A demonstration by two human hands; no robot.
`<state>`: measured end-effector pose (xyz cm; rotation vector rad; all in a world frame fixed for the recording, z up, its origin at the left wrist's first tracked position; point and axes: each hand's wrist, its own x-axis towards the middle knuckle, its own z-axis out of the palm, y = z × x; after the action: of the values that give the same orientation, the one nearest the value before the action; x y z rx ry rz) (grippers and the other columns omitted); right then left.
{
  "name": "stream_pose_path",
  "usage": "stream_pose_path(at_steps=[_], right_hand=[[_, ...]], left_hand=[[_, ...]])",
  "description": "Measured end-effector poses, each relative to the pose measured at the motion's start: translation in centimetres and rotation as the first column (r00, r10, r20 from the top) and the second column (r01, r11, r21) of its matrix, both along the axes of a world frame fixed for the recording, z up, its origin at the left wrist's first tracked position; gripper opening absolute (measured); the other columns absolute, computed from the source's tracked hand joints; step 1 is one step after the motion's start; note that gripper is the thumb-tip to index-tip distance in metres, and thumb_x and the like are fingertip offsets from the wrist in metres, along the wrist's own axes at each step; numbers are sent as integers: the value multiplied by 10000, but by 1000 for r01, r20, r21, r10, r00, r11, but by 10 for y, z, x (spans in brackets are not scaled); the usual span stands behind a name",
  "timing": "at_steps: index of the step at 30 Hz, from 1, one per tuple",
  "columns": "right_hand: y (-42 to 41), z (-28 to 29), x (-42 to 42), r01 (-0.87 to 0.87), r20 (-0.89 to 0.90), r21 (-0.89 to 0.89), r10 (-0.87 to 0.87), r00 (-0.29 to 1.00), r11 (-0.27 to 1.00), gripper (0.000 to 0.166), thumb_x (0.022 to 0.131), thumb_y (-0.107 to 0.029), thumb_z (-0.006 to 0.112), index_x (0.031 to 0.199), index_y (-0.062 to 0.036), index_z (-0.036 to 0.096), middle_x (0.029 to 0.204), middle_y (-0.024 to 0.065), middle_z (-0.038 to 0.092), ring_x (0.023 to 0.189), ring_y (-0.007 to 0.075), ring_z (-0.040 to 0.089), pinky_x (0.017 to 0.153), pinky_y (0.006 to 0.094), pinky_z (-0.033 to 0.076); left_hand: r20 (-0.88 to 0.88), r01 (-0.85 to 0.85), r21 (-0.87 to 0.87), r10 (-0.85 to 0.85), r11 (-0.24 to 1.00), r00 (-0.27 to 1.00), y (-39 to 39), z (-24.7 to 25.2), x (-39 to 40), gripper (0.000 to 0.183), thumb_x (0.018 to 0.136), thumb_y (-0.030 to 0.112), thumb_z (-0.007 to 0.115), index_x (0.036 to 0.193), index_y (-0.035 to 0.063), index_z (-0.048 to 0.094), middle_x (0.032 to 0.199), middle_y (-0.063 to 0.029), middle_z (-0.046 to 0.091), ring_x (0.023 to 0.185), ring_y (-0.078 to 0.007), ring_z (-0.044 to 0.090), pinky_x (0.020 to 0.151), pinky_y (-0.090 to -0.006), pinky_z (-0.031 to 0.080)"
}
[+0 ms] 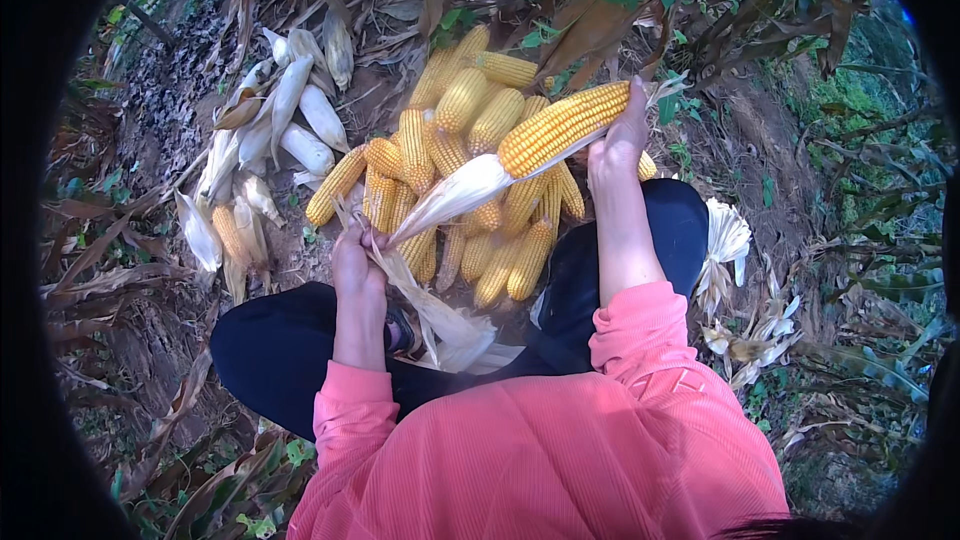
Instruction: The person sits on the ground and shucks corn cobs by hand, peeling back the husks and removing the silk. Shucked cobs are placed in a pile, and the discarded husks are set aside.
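A yellow ear of corn (pixel 566 127) is held up above the pile, its kernels mostly bare. My right hand (pixel 621 135) grips it at its upper right end, where a tuft of husk sticks out. A pale dry husk (pixel 454 193) stretches from the ear's lower left end down to my left hand (pixel 358 255), whose fingers pinch it. More loose husk (pixel 457 326) hangs below that hand, over my lap. Beneath the held ear lies a heap of husked corn ears (pixel 465 101) on the soil.
Several ears still in white husks (pixel 289 109) lie in a pile at the left, with a partly bare ear (pixel 231 234) at its near side. Discarded husks (pixel 724 251) lie right of my knee. Dry corn stalks and leaves (pixel 600 30) surround the spot.
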<state>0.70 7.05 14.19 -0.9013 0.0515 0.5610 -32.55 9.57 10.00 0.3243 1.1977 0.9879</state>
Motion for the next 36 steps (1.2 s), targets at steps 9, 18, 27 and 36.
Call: stream_pose_path(at_steps=[9, 18, 27, 36], right_hand=[[-21, 27, -80, -380, 601, -243, 446, 663, 893, 531, 856, -290, 675, 1232, 33, 486, 1087, 80, 592, 973, 135, 557, 901, 284, 431], [-21, 23, -118, -704, 365, -214, 724, 585, 677, 376, 935, -348, 570, 1062, 6, 552, 897, 105, 642, 832, 163, 627, 782, 293, 501], [-14, 16, -108, -651, -218, 182, 675, 705, 737, 441, 1034, -357, 302, 1026, 31, 511, 938, 213, 631, 896, 304, 636, 822, 423, 532], [-18, 4, -109, -572, -258, 234, 617, 744, 786, 412, 1041, -379, 286, 922, -33, 477, 663, 22, 379, 640, 161, 403, 748, 396, 436]], left_hand=[[-777, 695, 448, -140, 562, 614, -9, 27, 25, 728, 853, 241, 673, 1419, -45, 316, 1408, -227, 418, 1340, -324, 372, 1117, -392, 264], [-599, 747, 412, -463, 522, 653, -41, 8, 67, 809, 551, 324, 899, 1189, 7, 514, 1093, -126, 621, 999, -217, 618, 887, -336, 481], [-259, 649, 455, -607, 610, 752, -38, 20, 61, 742, 603, 139, 866, 1242, 14, 511, 1095, -68, 628, 997, -163, 610, 909, -306, 475], [183, 260, 401, -355, 878, 917, -13, 24, 43, 584, 801, 196, 702, 1273, -28, 443, 1148, -136, 580, 1086, -231, 580, 953, -363, 484]])
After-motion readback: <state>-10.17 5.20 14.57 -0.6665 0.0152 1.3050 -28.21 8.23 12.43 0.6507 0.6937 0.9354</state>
